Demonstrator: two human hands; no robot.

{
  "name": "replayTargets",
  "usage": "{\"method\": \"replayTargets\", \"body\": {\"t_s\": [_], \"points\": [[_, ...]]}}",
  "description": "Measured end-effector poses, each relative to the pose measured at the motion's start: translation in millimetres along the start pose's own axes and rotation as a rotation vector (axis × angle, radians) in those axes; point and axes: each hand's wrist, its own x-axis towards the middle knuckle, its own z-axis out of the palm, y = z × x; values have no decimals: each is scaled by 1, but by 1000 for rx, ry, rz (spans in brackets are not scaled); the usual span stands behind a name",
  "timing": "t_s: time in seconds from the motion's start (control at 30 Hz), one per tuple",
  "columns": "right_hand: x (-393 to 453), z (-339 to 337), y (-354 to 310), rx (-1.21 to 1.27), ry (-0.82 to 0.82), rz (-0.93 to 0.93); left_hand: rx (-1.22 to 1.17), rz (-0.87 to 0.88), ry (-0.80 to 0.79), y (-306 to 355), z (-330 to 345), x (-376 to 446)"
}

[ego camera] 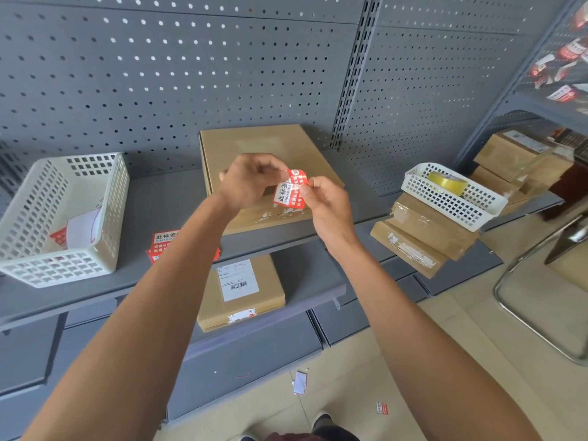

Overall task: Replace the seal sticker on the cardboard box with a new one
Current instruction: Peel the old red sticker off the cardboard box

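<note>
A flat cardboard box [254,148] lies on the grey shelf [159,205], with torn white sticker residue [280,214] along its front edge. Above the box, both hands hold a red and white seal sticker [291,187]. My left hand [251,179] pinches the sticker's upper left edge. My right hand [327,202] pinches its right edge between thumb and fingers. The sticker curls a little and hangs clear of the box. More red stickers [164,241] lie on the shelf, partly hidden by my left forearm.
A white basket [60,265] with paper scraps sits at the left. Another white basket [451,202] holding a yellow tape roll [447,183] rests on stacked boxes [420,237] at the right. A labelled box [241,291] lies on the lower shelf. Scraps litter the floor.
</note>
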Motion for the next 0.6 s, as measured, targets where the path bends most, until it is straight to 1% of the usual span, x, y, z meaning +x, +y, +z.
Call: {"method": "replayTargets", "body": {"t_s": [0.13, 0.3, 0.43, 0.6], "points": [[5, -5, -9, -21, -21, 0, -131, 18, -16, 6, -4, -3], [5, -10, -9, -34, 11, 9, -97, -25, -16, 2, -5, -2], [8, -9, -13, -53, 44, -29, -186, -46, -11, 8, -6, -5], [8, -9, -15, -96, 49, -66, -193, -53, 9, 7, -6, -5]]}}
